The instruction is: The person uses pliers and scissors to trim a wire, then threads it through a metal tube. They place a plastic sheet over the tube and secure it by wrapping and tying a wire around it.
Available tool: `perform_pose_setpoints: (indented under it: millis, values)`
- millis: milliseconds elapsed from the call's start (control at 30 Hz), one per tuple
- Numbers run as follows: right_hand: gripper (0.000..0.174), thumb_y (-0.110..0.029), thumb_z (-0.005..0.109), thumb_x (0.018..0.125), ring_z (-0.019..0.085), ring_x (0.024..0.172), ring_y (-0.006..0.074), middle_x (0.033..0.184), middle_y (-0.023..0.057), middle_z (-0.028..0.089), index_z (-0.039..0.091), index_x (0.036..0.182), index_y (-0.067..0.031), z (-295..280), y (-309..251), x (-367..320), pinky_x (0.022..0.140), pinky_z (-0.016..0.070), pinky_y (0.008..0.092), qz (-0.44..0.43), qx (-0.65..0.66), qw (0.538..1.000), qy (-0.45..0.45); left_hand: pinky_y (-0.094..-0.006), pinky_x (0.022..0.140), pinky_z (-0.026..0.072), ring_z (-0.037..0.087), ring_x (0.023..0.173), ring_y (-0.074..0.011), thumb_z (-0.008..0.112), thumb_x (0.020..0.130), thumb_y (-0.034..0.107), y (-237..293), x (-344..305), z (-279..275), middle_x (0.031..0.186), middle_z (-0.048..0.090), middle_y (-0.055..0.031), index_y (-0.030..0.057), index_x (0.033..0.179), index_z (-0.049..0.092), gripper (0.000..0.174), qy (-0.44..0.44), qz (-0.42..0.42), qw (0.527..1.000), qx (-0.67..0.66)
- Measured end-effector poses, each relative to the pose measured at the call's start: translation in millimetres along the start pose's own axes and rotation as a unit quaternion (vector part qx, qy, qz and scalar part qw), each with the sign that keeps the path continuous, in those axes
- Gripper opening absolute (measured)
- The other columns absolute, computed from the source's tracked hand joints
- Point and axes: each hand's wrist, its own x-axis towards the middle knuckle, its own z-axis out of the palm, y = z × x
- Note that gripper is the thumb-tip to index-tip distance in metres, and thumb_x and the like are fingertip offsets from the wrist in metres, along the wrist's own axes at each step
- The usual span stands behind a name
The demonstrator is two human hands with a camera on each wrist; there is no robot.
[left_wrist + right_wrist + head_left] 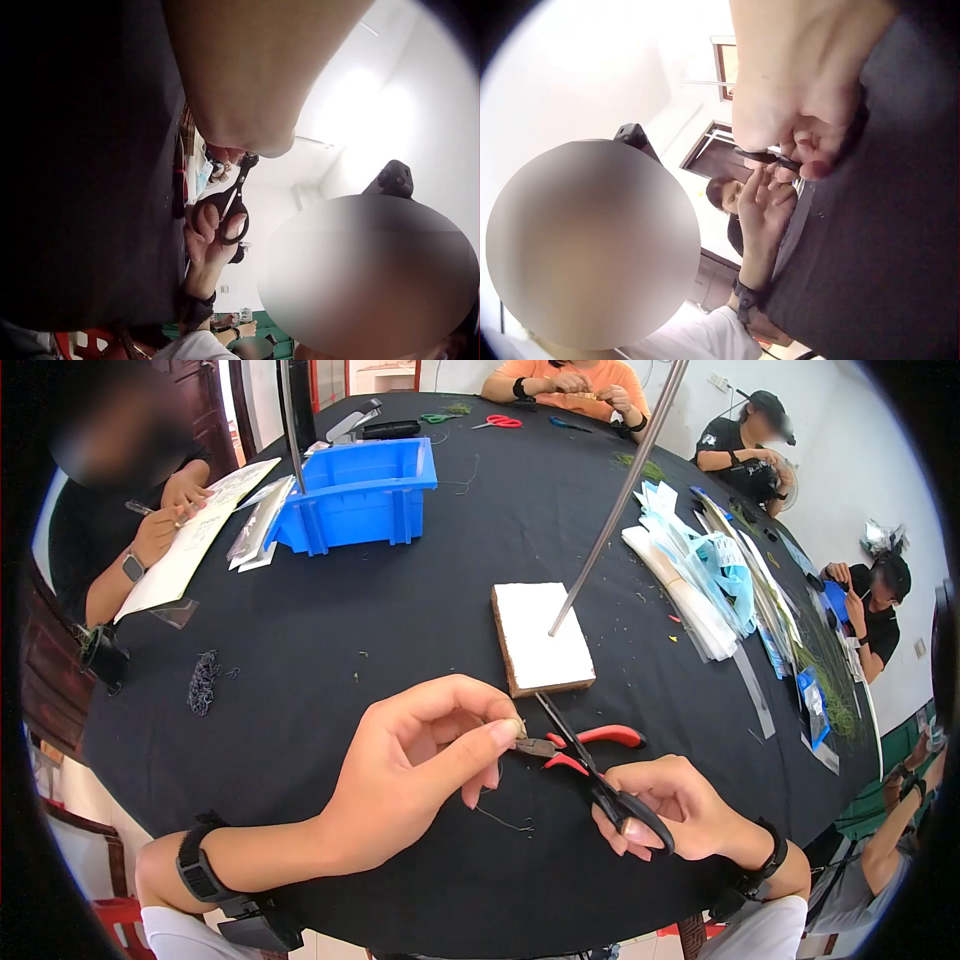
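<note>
My left hand (415, 775) pinches a tiny yellowish-brown piece (521, 729) between thumb and forefinger; its kind is too small to tell. A thin dark strand (503, 821) curls on the cloth below those fingers. In my right hand (685, 805) is a pair of black-handled scissors (603, 787), thumb and fingers at the loops, blades pointing away toward the white block. Red-handled pliers (608, 735) lie under the blades, their jaws close to the left fingertips. The left wrist view also shows the scissors (235, 196) gripped by their loops.
A white-topped block (545, 635) with an upright metal rod (615, 510) stands just ahead. Farther off are a blue bin (355, 500), a dark tangled bundle (203, 682) and plastic sleeves (690, 600). Several people sit around the black-covered table (300, 620).
</note>
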Motion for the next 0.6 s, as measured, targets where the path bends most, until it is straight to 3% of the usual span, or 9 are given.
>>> perform_pose_setpoints:
  millis: [133,233,267,367,467,600]
  values:
    - [0.022,-0.016,0.071,0.08,0.046,0.051,0.0033,0.066,-0.0011,0.052,0.054,0.077,-0.0008,-5.1,10.9,-2.9,0.044,0.0346,0.02,-0.03,-0.077,0.996,0.018,-0.022,0.048,0.0443,0.056,0.062,-0.0091,0.058,0.089,0.01,-0.8,0.4,0.7,0.081,0.058,-0.0047,0.0019,0.092,0.058,0.009,0.008,0.001,1.0,0.011]
    - [0.024,-0.017,0.073,0.076,0.045,0.05,0.0025,0.064,-0.0012,0.052,0.055,0.073,-0.0022,-8.9,-2.4,-4.7,0.043,0.0343,0.019,-0.051,-0.224,0.972,0.045,-0.0216,0.048,0.0442,0.056,0.061,-0.0082,0.059,0.089,0.01,0.4,0.5,0.2,0.078,0.058,-0.0037,0.0016,0.092,0.06,0.01,0.017,-0.004,1.0,0.019]
    - [0.023,-0.017,0.074,0.074,0.044,0.049,0.0029,0.064,-0.0014,0.052,0.056,0.073,-0.0028,-8.4,-4.5,-5.8,0.043,0.0334,0.0188,-0.049,-0.243,0.964,0.101,-0.0215,0.048,0.0442,0.056,0.061,-0.008,0.059,0.088,0.01,1.3,0.5,0.4,0.077,0.058,-0.0036,0.0015,0.092,0.06,0.009,0.024,-0.005,0.999,0.03]
    - [0.021,-0.015,0.073,0.07,0.044,0.047,0.0065,0.064,0.0019,0.053,0.059,0.077,-0.0017,-19.5,-13.8,-6.1,0.042,0.0342,0.0223,-0.045,-0.431,0.861,0.267,-0.021,0.049,0.0441,0.055,0.061,-0.0074,0.06,0.088,0.009,3.9,0.6,1.2,0.077,0.059,-0.0034,0.0011,0.092,0.062,0.009,0.037,-0.006,0.997,0.069]
    - [0.027,-0.016,0.074,0.068,0.058,0.069,0.0235,0.075,0.0113,0.06,0.06,0.084,-0.0003,-39.6,-12.3,-8.1,0.062,0.046,0.0334,-0.021,-0.593,0.714,0.373,-0.0206,0.05,0.044,0.055,0.061,-0.0069,0.06,0.088,0.008,4.2,1.3,1.4,0.078,0.06,-0.0037,0.0005,0.091,0.063,0.008,0.035,0.009,0.994,0.107]
    - [0.028,-0.013,0.073,0.07,0.058,0.085,0.0302,0.089,0.0138,0.062,0.06,0.09,0.0003,-59.1,-6.2,-9.9,0.077,0.0465,0.0374,0.0,-0.599,0.721,0.349,-0.0203,0.051,0.0439,0.055,0.06,-0.0064,0.059,0.087,0.006,3.4,1.3,4.1,0.077,0.06,-0.0039,-0.0002,0.091,0.063,0.008,0.04,0.038,0.991,0.121]
